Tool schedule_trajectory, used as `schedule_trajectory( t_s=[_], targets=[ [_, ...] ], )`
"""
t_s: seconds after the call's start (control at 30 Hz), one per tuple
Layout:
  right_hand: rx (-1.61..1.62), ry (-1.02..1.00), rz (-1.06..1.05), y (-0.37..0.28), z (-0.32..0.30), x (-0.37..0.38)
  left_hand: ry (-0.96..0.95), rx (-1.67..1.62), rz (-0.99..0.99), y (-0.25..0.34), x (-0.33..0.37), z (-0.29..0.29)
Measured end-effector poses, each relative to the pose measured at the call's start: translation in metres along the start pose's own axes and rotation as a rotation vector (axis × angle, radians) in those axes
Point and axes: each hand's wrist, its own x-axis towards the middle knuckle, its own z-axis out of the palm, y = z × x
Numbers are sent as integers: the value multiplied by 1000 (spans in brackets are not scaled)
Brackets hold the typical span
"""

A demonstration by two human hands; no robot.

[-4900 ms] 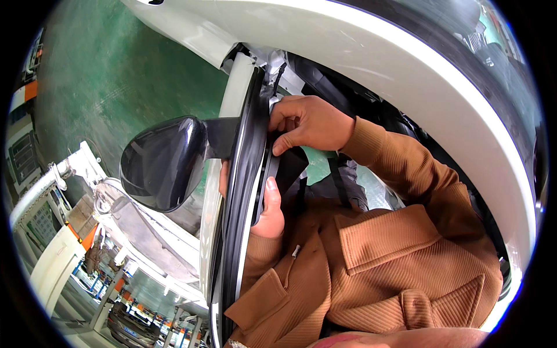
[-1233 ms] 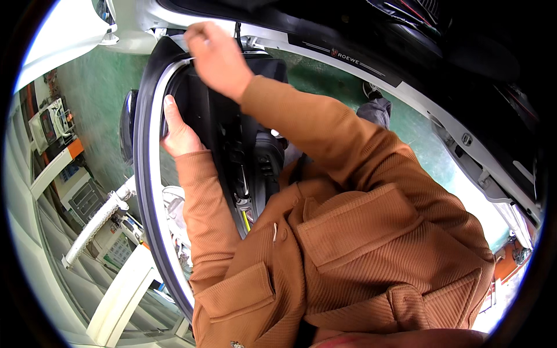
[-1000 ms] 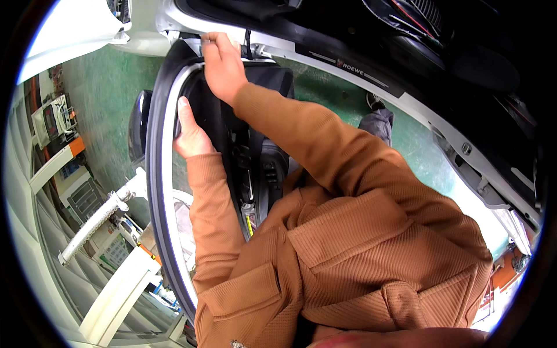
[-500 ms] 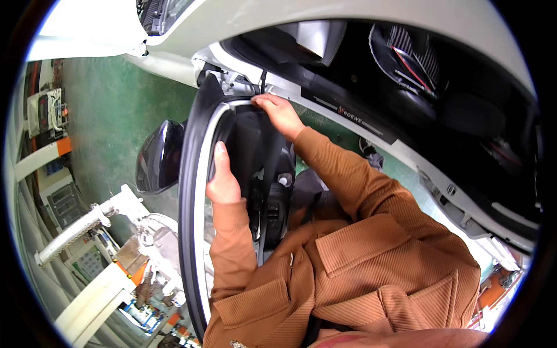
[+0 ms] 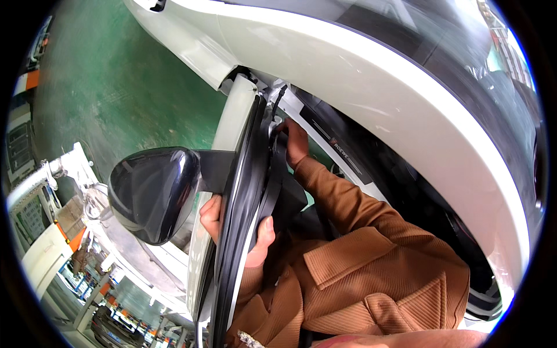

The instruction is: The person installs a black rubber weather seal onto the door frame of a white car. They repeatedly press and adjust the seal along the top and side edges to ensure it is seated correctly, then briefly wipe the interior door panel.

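Left hand (image 5: pixel 261 246) partly hidden by the door frame (image 5: pixel 246 174), white car (image 5: pixel 371 81) cut off above

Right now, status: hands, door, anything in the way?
Left hand round open car door, thumb inside, fingers outside. Right hand inside near hinge end, grip unclear. Black side mirror juts out near left fingers.

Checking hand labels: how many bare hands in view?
2. The left hand wraps the door frame, fingers outside, thumb inside; the right hand is at the frame's inner side near the hinge end, fingertips partly hidden.
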Motion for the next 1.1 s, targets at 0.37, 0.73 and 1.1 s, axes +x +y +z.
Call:
schedule_trajectory(
  t_s=[0.37,0.73,1.1],
  targets=[
    [-278,-190,-109,-31,-6,-13,62,40,66,-3,-2,0],
    [-250,-144,54,-21,-2,-29,403,25,-101,-1,-10,26],
    [-253,-61,29,-31,-11,-35,307,4,99,-17,-1,12]
  ],
)
